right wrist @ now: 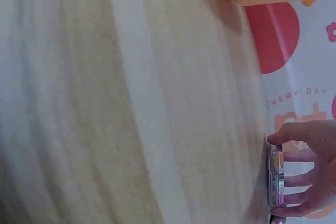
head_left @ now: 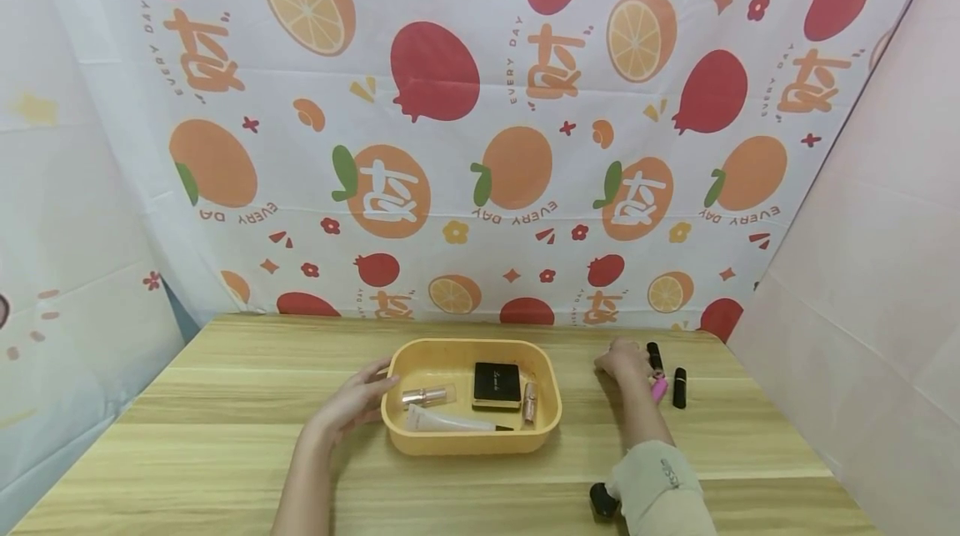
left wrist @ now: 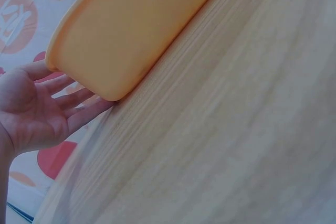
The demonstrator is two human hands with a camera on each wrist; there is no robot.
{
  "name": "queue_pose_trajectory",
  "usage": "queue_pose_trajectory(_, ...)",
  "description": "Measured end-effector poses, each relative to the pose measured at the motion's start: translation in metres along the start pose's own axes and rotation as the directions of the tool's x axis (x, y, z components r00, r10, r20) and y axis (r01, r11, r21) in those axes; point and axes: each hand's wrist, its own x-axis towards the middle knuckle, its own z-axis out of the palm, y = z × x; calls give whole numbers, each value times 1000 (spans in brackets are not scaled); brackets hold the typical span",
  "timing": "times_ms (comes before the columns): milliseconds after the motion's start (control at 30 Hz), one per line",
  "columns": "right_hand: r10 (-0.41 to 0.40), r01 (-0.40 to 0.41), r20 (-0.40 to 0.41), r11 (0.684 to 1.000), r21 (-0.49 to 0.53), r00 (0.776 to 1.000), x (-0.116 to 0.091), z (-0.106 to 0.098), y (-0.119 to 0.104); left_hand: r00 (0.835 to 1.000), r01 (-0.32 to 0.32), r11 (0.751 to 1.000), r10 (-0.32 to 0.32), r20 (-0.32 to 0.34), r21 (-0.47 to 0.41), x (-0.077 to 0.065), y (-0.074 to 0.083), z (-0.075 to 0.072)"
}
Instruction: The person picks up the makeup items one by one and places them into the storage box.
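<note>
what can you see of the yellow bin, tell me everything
The yellow bin is a rounded, open-topped, plastic-looking rectangle with smooth walls and a lipped rim. It sits upright on the wood-grain table. The left hand touches its left end, thumb at the rim. Inside lie a black square case, a white tube, a shiny tube and a smaller pinkish tube.

right sleeve (head_left: 660,486): pale grey-green | dark lettering (head_left: 669,472) | black wrist piece (head_left: 603,502), apparently camera
</note>
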Motion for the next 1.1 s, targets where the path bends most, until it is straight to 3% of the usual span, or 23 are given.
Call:
queue_pose_trajectory(333,-142,143,21,989,-48,990,-11,-13,-10,998,-12,999,11,55,33,3,-4,-4)
queue_pose_trajectory(500,-188,186,28,982,41,982,-22,-27,-25,1000,-6,1000,5,31,16,3,-3,-2)
queue_pose_trajectory(767,-351,350,15,936,47,936,-44,-46,-47,1000,0,1000,0,-2,-4,1,-1,0)
queue_pose_trajectory(1100,-438,439,-17,898,30,899,-61,-52,-57,999,-13,1000,12,41,21,3,-4,-2)
